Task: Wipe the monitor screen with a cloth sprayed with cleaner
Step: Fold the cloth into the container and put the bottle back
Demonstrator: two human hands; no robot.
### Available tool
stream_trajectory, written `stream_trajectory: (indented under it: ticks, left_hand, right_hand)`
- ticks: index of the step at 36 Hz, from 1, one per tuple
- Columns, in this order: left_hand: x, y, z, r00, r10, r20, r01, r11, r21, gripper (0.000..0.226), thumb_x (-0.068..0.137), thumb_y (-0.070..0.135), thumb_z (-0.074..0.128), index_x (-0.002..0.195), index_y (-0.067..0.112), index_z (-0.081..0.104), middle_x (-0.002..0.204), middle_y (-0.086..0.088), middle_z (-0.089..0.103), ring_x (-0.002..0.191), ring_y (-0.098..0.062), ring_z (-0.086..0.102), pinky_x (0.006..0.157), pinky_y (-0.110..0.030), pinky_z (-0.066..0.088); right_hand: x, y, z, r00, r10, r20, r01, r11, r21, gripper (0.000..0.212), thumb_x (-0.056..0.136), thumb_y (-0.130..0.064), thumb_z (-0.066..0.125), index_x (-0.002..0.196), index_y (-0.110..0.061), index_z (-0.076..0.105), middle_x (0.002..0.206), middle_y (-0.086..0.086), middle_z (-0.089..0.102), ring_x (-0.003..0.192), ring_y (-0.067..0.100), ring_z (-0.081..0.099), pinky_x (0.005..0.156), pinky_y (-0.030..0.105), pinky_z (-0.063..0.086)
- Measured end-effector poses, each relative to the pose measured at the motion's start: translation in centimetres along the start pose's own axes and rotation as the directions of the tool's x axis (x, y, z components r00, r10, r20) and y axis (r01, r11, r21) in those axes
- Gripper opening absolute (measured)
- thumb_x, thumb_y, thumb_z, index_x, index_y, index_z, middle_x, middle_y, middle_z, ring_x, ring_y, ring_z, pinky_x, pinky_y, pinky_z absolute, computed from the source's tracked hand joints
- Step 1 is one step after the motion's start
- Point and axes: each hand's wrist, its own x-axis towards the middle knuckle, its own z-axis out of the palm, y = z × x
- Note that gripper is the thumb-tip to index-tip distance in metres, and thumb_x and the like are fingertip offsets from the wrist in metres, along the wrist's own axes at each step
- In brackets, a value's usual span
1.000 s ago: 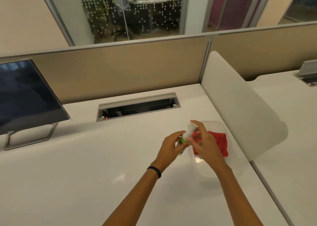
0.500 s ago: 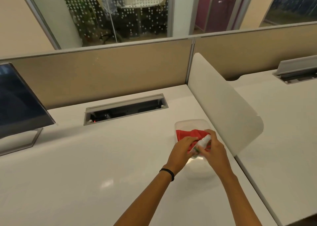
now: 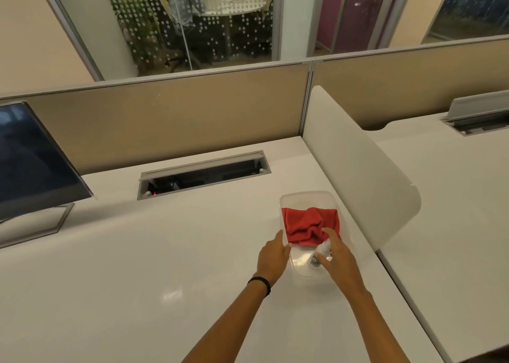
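— Head view: your right hand is gripping the spray bottle over the tray, beside the divider; wide desk lying open leftward.

— Your left hand, previously on the red cloth, is now resting loosely open, seemingly on the tray's rim; monitor sitting far left.

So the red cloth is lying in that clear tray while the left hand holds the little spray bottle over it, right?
Not quite: the head view shows the spray bottle in the right hand, not the left. The left hand rests at the clear tray's edge. The red cloth does lie in the tray.
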Motion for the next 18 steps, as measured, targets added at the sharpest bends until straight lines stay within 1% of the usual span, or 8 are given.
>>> stream_trajectory:
  ticks: [2, 4, 7, 9, 11, 14, 16, 18]
  left_hand:
    - [0.09, -0.06, 0.08, 1.0, -0.02, 0.006, 0.021, 0.999, -0.044, 0.035, 0.096, 0.023, 0.044, 0.129, 0.013, 0.043, 0.096, -0.012, 0.068, 0.08, -0.025, 0.065, 0.077, -0.026, 0.051]
    - [0.12, -0.05, 0.05, 0.999, -0.032, 0.022, 0.034, 0.996, -0.082, 0.035, 0.095, 0.021, 0.045, 0.129, 0.012, 0.044, 0.092, -0.013, 0.069, 0.072, -0.018, 0.062, 0.068, -0.013, 0.044]
    - [0.06, 0.01, -0.03, 0.999, -0.039, 0.034, 0.042, 0.994, -0.104, 0.034, 0.095, 0.021, 0.046, 0.128, 0.013, 0.044, 0.09, -0.013, 0.07, 0.065, -0.013, 0.058, 0.06, -0.005, 0.038]
    - [0.0, -0.01, -0.07, 0.999, -0.042, 0.032, 0.045, 0.992, -0.116, 0.035, 0.095, 0.023, 0.046, 0.129, 0.013, 0.044, 0.09, -0.013, 0.07, 0.065, -0.012, 0.059, 0.059, -0.004, 0.038]
    - [-0.11, 0.08, -0.16, 0.998, -0.053, 0.033, 0.057, 0.99, -0.126, 0.037, 0.095, 0.026, 0.047, 0.129, 0.013, 0.044, 0.09, -0.013, 0.07, 0.068, -0.014, 0.061, 0.059, -0.003, 0.038]
    - [-0.24, 0.01, -0.21, 0.996, -0.075, 0.058, 0.082, 0.989, -0.126, 0.04, 0.094, 0.028, 0.047, 0.13, 0.011, 0.043, 0.092, -0.014, 0.071, 0.078, -0.021, 0.068, 0.071, -0.013, 0.045]
    - [-0.4, -0.26, -0.19, 0.995, -0.068, 0.069, 0.074, 0.993, -0.087, 0.043, 0.094, 0.029, 0.048, 0.133, 0.011, 0.041, 0.095, -0.013, 0.071, 0.082, -0.022, 0.068, 0.077, -0.02, 0.047]
    - [-0.84, -0.54, -0.37, 0.996, -0.058, 0.072, 0.059, 0.998, -0.02, 0.046, 0.095, 0.032, 0.047, 0.136, 0.013, 0.038, 0.1, -0.01, 0.071, 0.086, -0.022, 0.067, 0.083, -0.026, 0.049]
  right_hand:
    - [-0.15, 0.03, -0.01, 1.0, -0.007, -0.006, 0.007, 1.0, 0.004, 0.061, 0.085, -0.017, 0.064, 0.139, -0.02, 0.035, 0.126, 0.006, 0.056, 0.114, 0.023, 0.053, 0.095, 0.036, 0.046]
    - [-0.13, 0.01, 0.01, 1.0, -0.023, -0.003, 0.023, 1.0, 0.001, 0.061, 0.085, -0.017, 0.065, 0.139, -0.021, 0.036, 0.122, 0.006, 0.056, 0.111, 0.023, 0.054, 0.093, 0.035, 0.048]
    - [-0.04, -0.02, 0.14, 0.999, -0.037, 0.028, 0.037, 0.999, -0.001, 0.062, 0.084, -0.015, 0.066, 0.137, -0.026, 0.035, 0.118, 0.003, 0.057, 0.105, 0.018, 0.055, 0.085, 0.026, 0.046]
    - [0.06, 0.05, 0.25, 0.998, -0.025, 0.053, 0.026, 1.0, -0.012, 0.065, 0.082, -0.014, 0.067, 0.137, -0.028, 0.035, 0.115, 0.0, 0.057, 0.1, 0.014, 0.054, 0.081, 0.022, 0.042]
    - [0.14, 0.08, 0.36, 0.997, -0.021, 0.074, 0.024, 0.999, -0.042, 0.066, 0.082, -0.016, 0.067, 0.137, -0.031, 0.033, 0.11, -0.002, 0.057, 0.097, 0.015, 0.054, 0.077, 0.02, 0.041]
    - [0.07, 0.32, 0.34, 0.995, -0.038, 0.093, 0.044, 0.997, -0.059, 0.068, 0.083, -0.018, 0.065, 0.137, -0.037, 0.029, 0.102, -0.002, 0.055, 0.095, 0.019, 0.057, 0.068, 0.017, 0.04]
    - [-0.07, 0.27, 0.17, 0.994, -0.046, 0.096, 0.05, 0.998, -0.04, 0.071, 0.084, -0.018, 0.065, 0.138, -0.039, 0.025, 0.114, 0.0, 0.055, 0.104, 0.021, 0.057, 0.074, 0.02, 0.045]
    - [-0.21, -0.16, -0.01, 0.995, -0.045, 0.092, 0.048, 0.998, -0.03, 0.076, 0.083, -0.018, 0.068, 0.143, -0.032, 0.023, 0.134, 0.002, 0.048, 0.118, 0.022, 0.05, 0.089, 0.03, 0.047]
